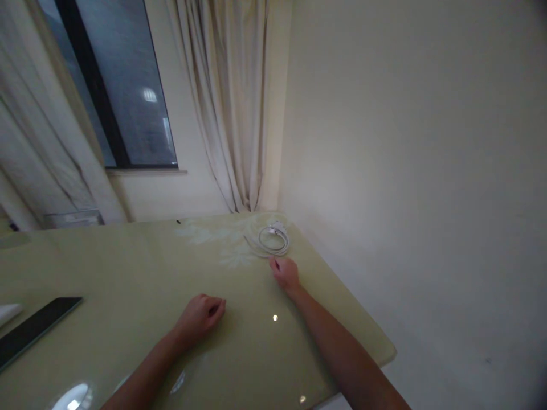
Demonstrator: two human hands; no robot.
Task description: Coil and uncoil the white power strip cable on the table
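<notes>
A white cable (274, 251) lies in a loose coil near the far right corner of the table, with a pale plug-like block (278, 226) at its back. My right hand (285, 274) is closed at the near edge of the coil. Its fingertips meet the cable there, though the exact grip is hard to make out. Further left and nearer to me, my left hand (200, 315) rests low over the tabletop with its fingers curled in. Nothing shows between those fingers, and the palm is hidden.
The glossy yellow-green table (128, 273) meets a plain wall (405, 171) on the right. A dark flat panel (38, 330) and a white object (8, 312) lie at the left. A tiny black item (178, 221) sits by the back edge, below curtains (235, 102) and a window (128, 85).
</notes>
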